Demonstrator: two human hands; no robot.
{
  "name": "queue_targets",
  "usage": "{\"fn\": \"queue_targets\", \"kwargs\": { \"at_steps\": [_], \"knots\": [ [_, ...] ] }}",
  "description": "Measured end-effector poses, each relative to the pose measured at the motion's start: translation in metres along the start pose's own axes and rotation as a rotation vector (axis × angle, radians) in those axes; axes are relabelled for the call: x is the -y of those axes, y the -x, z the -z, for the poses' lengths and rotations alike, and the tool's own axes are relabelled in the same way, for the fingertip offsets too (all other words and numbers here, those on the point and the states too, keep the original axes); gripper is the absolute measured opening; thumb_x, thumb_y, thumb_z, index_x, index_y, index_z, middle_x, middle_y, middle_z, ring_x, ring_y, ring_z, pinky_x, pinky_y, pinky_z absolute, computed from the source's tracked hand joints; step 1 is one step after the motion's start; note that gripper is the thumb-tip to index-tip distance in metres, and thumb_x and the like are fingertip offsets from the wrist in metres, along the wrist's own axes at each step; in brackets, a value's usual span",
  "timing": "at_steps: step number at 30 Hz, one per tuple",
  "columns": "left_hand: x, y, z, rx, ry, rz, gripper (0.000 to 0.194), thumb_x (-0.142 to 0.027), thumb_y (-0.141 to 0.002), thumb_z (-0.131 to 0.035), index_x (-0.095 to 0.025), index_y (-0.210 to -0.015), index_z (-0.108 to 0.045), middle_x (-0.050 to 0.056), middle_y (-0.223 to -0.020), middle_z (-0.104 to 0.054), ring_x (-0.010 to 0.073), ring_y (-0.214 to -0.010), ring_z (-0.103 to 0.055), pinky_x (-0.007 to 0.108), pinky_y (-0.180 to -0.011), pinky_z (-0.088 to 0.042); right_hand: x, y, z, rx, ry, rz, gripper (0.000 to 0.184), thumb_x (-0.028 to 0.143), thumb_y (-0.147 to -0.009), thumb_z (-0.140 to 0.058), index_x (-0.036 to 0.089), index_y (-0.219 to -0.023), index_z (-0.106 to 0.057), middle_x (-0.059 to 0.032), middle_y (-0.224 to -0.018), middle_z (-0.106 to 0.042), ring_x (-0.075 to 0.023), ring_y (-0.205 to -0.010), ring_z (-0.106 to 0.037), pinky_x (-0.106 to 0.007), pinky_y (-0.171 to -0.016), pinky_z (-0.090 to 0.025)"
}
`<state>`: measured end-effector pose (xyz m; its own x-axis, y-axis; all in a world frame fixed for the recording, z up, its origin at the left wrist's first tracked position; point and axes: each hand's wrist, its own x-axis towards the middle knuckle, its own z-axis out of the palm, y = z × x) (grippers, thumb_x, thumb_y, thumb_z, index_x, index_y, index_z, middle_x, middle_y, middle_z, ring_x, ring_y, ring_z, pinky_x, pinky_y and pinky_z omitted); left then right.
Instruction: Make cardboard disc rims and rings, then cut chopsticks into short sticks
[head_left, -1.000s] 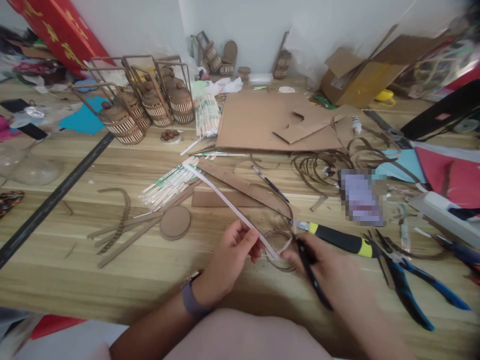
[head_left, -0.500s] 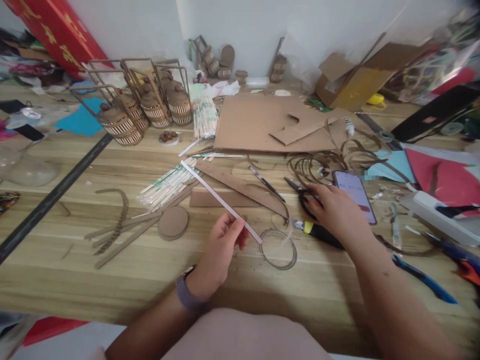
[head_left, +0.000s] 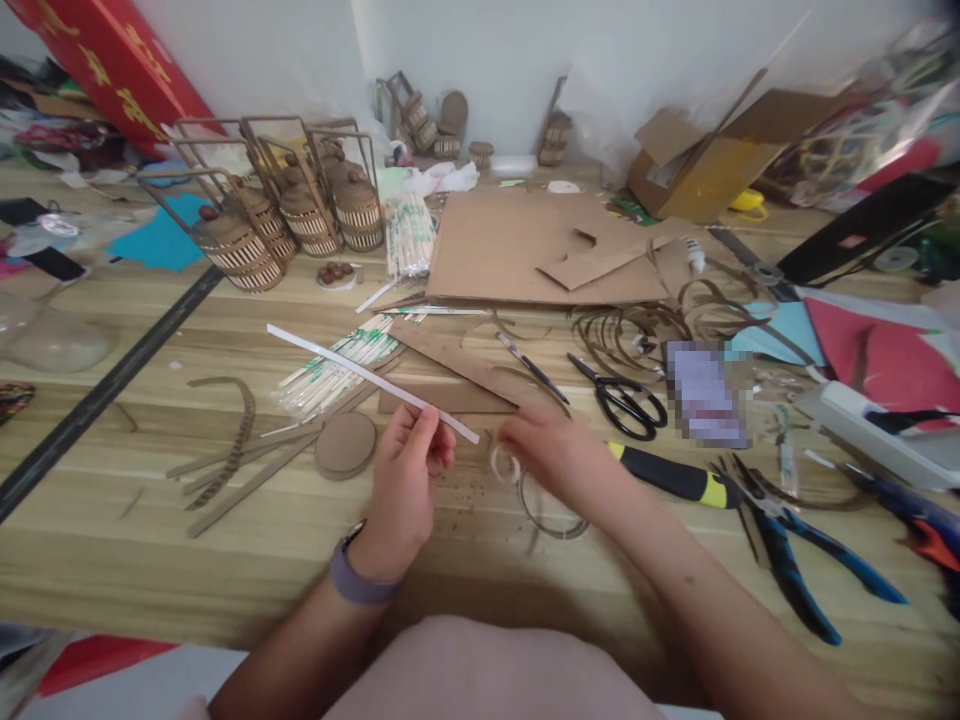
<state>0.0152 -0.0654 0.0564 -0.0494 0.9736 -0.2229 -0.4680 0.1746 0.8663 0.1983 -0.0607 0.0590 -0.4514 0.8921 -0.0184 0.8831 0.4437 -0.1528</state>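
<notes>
The left hand (head_left: 406, 468) pinches a flat white paper-like strip (head_left: 352, 373), seemingly positioning it, next needing steadiness; right hand (head_left: 553, 452) nearby, grip unclear.

Pale grey-white wall (head_left: 480, 50) stands at the back; wood-grain tabletop (head_left: 150, 580), light with darker streaks, spreads before it. Light is soft.

Pinching a white strip (head_left: 337, 361)

Grips near the strip's lower end with the left hand (head_left: 405, 470). Holds the right hand (head_left: 562, 455) just right of that grip. Shows a cardboard disc (head_left: 345, 445) near its left, scissors (head_left: 606, 383) farther right.
</notes>
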Motion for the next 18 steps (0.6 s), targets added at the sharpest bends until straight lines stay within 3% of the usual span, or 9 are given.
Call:
{"fn": "queue_targets", "kwargs": {
  "at_steps": [4,9,14,18],
  "knots": [
    [0.002,-0.001,0.002,0.037,0.023,-0.019,0.036,-0.043,-0.076,-0.075,-0.017,-0.070,-0.050,-0.005,-0.056,-0.052,0.0066,-0.051,-0.045,0.016,-0.046,-0.035,0.012,-0.019,-0.022,0.054,0.026,0.076,0.017,0.007,-0.088,-0.056,0.019,-0.085,-0.067,-0.0033,-0.084,-0.065,-0.0156,-0.076,-0.061,-0.024,-0.063,-0.038],
    [0.005,0.001,0.002,0.041,0.034,-0.011,0.034,-0.040,-0.078,-0.074,-0.017,-0.070,-0.050,-0.006,-0.056,-0.052,0.0065,-0.051,-0.046,0.016,-0.046,-0.036,0.019,-0.018,-0.033,0.001,0.046,0.049,0.014,0.009,-0.089,-0.055,0.016,-0.085,-0.066,-0.0086,-0.090,-0.065,-0.0200,-0.082,-0.061,-0.028,-0.066,-0.039],
    [0.005,0.001,0.002,0.015,0.037,-0.006,0.034,-0.040,-0.075,-0.077,-0.017,-0.070,-0.051,-0.006,-0.056,-0.053,0.0062,-0.050,-0.046,0.015,-0.046,-0.037,0.018,-0.003,-0.016,-0.126,-0.018,-0.049,0.019,0.007,-0.090,-0.048,0.018,-0.085,-0.062,-0.0076,-0.088,-0.066,-0.0199,-0.080,-0.061,-0.030,-0.070,-0.042],
    [0.003,0.002,0.001,-0.011,0.036,0.014,0.036,-0.040,-0.069,-0.082,-0.017,-0.072,-0.054,-0.006,-0.058,-0.056,0.0060,-0.051,-0.048,0.014,-0.045,-0.038,-0.010,0.038,0.009,-0.316,-0.083,-0.283,0.020,0.013,-0.094,-0.036,0.017,-0.099,-0.055,-0.0065,-0.082,-0.067,-0.0180,-0.070,-0.063,-0.028,-0.063,-0.044]
  ]
}}
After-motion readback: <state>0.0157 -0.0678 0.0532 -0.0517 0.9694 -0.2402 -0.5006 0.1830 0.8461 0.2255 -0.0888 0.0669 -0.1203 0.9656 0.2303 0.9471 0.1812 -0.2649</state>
